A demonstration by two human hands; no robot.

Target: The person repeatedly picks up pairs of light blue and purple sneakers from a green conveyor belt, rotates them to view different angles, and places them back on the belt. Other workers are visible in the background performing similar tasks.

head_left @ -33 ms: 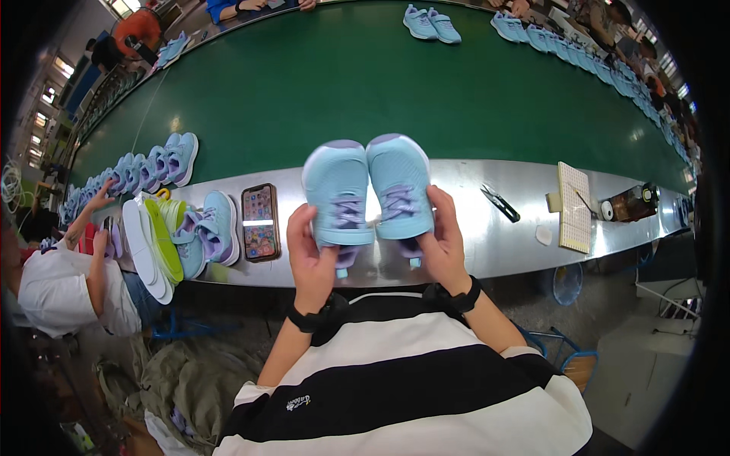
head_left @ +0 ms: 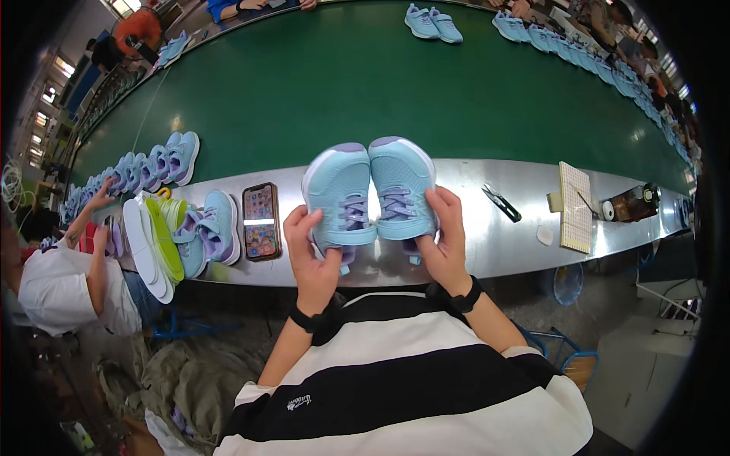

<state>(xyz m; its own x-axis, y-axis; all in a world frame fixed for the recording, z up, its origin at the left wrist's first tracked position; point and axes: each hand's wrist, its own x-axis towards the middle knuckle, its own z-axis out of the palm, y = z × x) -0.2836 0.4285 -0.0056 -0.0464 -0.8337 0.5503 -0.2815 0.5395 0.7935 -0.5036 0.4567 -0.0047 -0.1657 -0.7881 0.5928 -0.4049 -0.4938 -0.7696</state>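
Two light blue sneakers with lilac laces are held side by side in front of me, toes pointing away and uppers facing me. My left hand grips the left sneaker near its heel, thumb at the collar and fingers along the outer side. In the same way my right hand is closed on the right sneaker. The toes almost touch, with a narrow gap between the shoes further down. Small pale blue heel tabs hang below the collars; the soles' undersides are hidden.
On the metal ledge lie a phone, thread snips and a paper pad. White and green insoles lie beside another sneaker pair. Beyond runs a green belt with rows of shoes. A co-worker sits at left.
Both sneakers have tilted a little, their toes shifting slightly right and down. My hands keep their grip.
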